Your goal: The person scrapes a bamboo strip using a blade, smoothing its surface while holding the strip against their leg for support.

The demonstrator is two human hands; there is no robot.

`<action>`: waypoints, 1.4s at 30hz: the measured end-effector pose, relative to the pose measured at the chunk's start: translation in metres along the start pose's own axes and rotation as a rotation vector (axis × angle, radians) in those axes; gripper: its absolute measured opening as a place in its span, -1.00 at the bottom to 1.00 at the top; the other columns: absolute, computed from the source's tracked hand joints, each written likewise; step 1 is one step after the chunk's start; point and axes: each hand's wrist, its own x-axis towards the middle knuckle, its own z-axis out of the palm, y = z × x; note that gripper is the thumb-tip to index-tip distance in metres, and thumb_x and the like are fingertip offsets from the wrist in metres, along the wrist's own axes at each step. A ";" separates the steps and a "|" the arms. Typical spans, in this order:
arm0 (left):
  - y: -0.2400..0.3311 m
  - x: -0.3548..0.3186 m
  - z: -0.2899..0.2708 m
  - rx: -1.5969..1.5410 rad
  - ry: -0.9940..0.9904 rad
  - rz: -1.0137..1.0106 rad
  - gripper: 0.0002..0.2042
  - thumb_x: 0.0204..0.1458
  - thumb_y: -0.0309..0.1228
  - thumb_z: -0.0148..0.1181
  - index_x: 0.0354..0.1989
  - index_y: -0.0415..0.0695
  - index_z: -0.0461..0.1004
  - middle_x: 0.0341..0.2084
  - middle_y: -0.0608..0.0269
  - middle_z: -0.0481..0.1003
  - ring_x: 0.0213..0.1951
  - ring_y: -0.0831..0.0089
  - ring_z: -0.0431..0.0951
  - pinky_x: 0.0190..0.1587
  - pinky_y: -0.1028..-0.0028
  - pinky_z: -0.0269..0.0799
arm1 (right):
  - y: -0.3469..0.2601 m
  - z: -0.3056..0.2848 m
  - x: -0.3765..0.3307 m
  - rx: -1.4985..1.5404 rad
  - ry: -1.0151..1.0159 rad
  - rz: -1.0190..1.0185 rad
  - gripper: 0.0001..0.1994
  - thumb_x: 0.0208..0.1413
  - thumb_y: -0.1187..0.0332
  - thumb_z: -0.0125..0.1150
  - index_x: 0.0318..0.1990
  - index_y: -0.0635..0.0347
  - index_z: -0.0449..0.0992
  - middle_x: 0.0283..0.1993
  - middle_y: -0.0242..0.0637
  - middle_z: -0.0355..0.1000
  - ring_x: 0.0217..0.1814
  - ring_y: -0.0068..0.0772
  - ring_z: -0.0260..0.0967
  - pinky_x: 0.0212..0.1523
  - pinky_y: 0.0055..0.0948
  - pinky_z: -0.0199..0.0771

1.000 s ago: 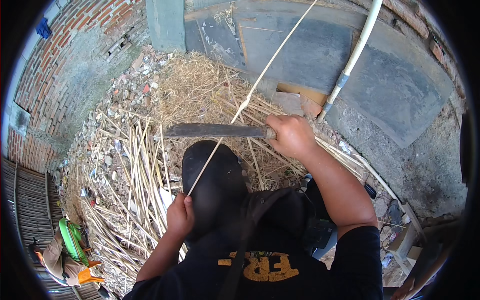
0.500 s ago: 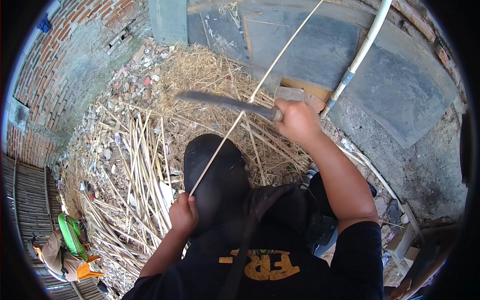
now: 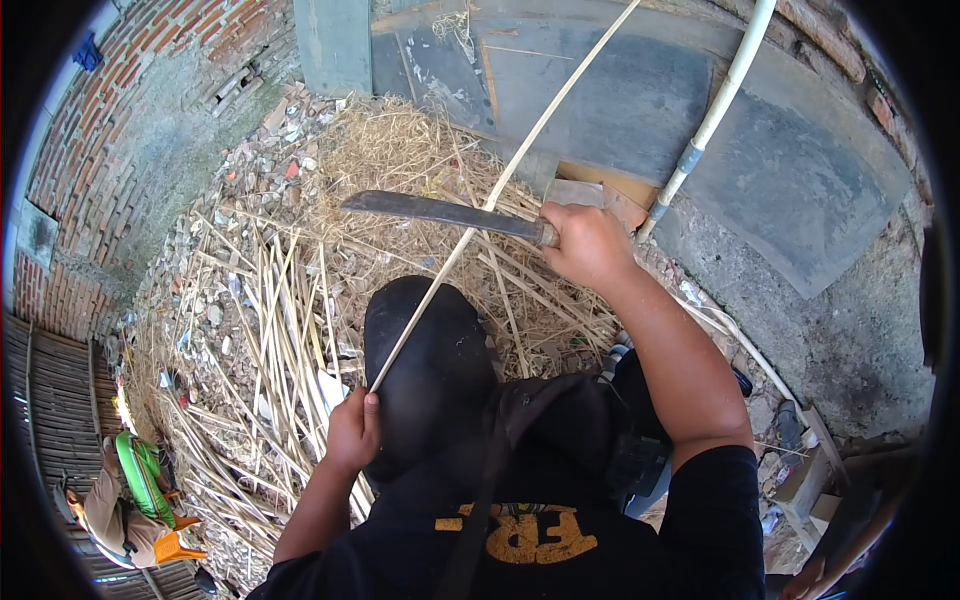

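Observation:
My right hand (image 3: 590, 245) is closed round the handle of a machete (image 3: 440, 210), whose long dark blade points left. A long, pale bamboo strip (image 3: 540, 125) slants from the top of the view down to my left hand (image 3: 353, 430), which pinches its lower end. The blade lies across the strip about midway along; whether it bites into it I cannot tell. Behind the strip's lower part is a smooth black rounded shape (image 3: 430, 350), between my arms.
Many loose bamboo strips (image 3: 280, 310) lie left over rubble. Beyond them is a heap of straw-like shavings (image 3: 390, 150). A pale pipe (image 3: 715, 120) leans against grey panels at the right. At the lower left, another person sits by an orange chair (image 3: 180, 545).
My left hand has shifted slightly left and the strip's lower end with it. The blade has moved a little down and left, with less blur.

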 end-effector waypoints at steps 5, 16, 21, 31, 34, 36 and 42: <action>-0.017 -0.005 -0.005 -0.380 -0.164 -0.041 -0.59 0.40 -0.23 -0.13 -0.47 -0.25 0.36 -0.66 0.08 0.37 -0.58 0.24 0.40 -0.45 0.30 0.30 | -0.006 -0.004 -0.006 -0.048 0.029 -0.118 -0.77 -0.14 0.37 0.33 -0.27 0.11 0.50 -0.37 -0.17 0.53 -0.26 -0.02 0.56 -0.23 -0.07 0.57; -0.014 -0.004 0.002 -0.167 -0.107 -0.008 -0.58 0.39 -0.17 -0.06 -0.46 -0.26 0.32 -0.68 -0.07 0.35 -0.62 0.00 0.38 -0.48 0.19 0.27 | -0.024 -0.001 -0.005 -0.062 -0.023 -0.193 -0.81 -0.12 0.39 0.32 -0.29 0.09 0.52 -0.39 -0.19 0.55 -0.30 -0.07 0.58 -0.25 -0.08 0.58; -0.009 -0.001 -0.001 -0.156 -0.117 -0.033 -0.60 0.38 -0.18 -0.05 -0.43 -0.25 0.35 -0.67 -0.07 0.38 -0.60 0.02 0.41 -0.47 0.21 0.31 | 0.000 0.008 0.006 -0.003 0.030 -0.066 -0.76 -0.17 0.41 0.31 -0.26 0.10 0.51 -0.35 -0.15 0.53 -0.29 0.04 0.54 -0.25 -0.05 0.55; -0.007 0.004 -0.007 -0.159 -0.185 0.001 -0.59 0.39 -0.18 -0.05 -0.43 -0.26 0.36 -0.68 -0.01 0.39 -0.62 0.09 0.41 -0.47 0.23 0.32 | -0.002 0.013 0.004 -0.006 0.036 -0.064 -0.79 -0.17 0.41 0.34 -0.31 0.11 0.49 -0.33 -0.18 0.54 -0.30 0.00 0.55 -0.26 -0.08 0.57; -0.005 0.002 -0.009 -0.173 -0.179 -0.005 -0.60 0.39 -0.18 -0.05 -0.43 -0.26 0.36 -0.68 0.00 0.40 -0.62 0.10 0.41 -0.47 0.24 0.33 | -0.005 0.010 0.000 -0.003 0.125 -0.148 -0.82 -0.12 0.38 0.34 -0.33 0.08 0.50 -0.44 -0.25 0.52 -0.35 -0.11 0.57 -0.29 -0.07 0.57; -0.009 0.001 -0.012 -0.150 -0.174 0.007 -0.62 0.39 -0.21 -0.05 -0.43 -0.25 0.37 -0.67 0.00 0.41 -0.61 0.12 0.43 -0.46 0.25 0.34 | -0.015 0.009 -0.002 -0.066 0.112 -0.239 -0.83 -0.13 0.38 0.34 -0.33 0.07 0.50 -0.44 -0.25 0.52 -0.35 -0.12 0.57 -0.30 -0.08 0.56; -0.009 0.007 -0.005 -0.184 -0.184 0.020 -0.63 0.39 -0.22 -0.04 -0.42 -0.25 0.37 -0.66 0.01 0.39 -0.61 0.14 0.40 -0.45 0.25 0.34 | 0.003 0.019 0.007 0.020 0.128 -0.095 -0.78 -0.14 0.38 0.37 -0.30 0.10 0.50 -0.42 -0.19 0.51 -0.36 0.00 0.53 -0.27 -0.08 0.55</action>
